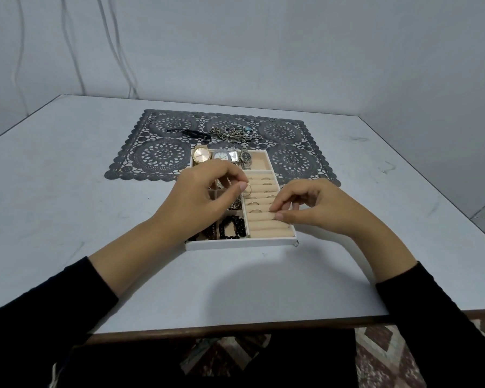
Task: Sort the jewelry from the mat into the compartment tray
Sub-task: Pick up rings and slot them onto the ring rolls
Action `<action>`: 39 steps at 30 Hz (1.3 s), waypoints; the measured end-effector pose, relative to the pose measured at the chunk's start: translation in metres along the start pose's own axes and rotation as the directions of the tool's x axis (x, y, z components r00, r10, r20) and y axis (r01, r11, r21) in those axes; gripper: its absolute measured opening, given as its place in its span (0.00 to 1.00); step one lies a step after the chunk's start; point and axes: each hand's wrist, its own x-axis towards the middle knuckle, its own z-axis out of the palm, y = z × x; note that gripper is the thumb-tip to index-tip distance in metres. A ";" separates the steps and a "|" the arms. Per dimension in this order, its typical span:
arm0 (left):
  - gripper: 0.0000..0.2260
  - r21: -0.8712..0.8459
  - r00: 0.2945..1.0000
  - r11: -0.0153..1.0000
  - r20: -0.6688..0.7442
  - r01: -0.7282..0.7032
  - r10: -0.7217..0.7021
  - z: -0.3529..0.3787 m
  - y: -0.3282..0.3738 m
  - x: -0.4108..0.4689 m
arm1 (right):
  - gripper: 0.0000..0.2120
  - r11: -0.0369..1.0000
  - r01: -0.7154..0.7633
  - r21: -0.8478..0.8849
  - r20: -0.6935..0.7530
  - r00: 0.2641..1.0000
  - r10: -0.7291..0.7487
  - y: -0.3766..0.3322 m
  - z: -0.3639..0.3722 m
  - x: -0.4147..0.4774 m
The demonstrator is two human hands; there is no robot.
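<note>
Head view, looking down at a pale worktop (67,177) where a person in black sleeves works over a jewelry tray. At far left lies a dark lace-pattern mat (157,158), and on it a black strap-like item (191,133) that is too small to identify. Next comes the left hand (202,194), hovering over the tray, its fingers (240,187) curled and pinching a thin gold ring (247,189) by its rim. That ring is the piece in hand, held above the ring section and not yet seated. It looks very light, stiff and smooth, so it could easily slip or roll away; a fingertip pinch across the band seems the safest hold. Behind the hand, three watches (224,156) fill the tray's far compartment, and a tangle of chains and bangles (231,132) waits on the mat. The white compartment tray (241,243) holds dark beaded bracelets (231,226) near its front, with soft beige ring rolls (266,229) to their right, several already carrying rings. At right, the right hand (314,208) rests curled fingertips on a roll; whether it pinches anything cannot be told.
</note>
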 end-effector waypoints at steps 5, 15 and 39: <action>0.03 0.012 1.000 1.000 0.025 0.005 -0.006 0.002 0.001 -0.001 | 0.07 1.000 0.002 0.029 -0.006 1.000 -0.002 0.002 -0.002 0.001; 0.04 0.081 0.993 0.996 0.116 -0.045 0.035 0.006 -0.001 0.000 | 0.07 0.990 -0.124 -0.070 -0.525 0.848 0.069 0.031 -0.004 0.028; 0.05 0.068 0.929 0.996 0.369 -0.055 0.026 0.008 -0.001 0.006 | 0.24 0.776 -0.300 -0.555 -0.308 0.941 0.143 0.065 -0.015 0.060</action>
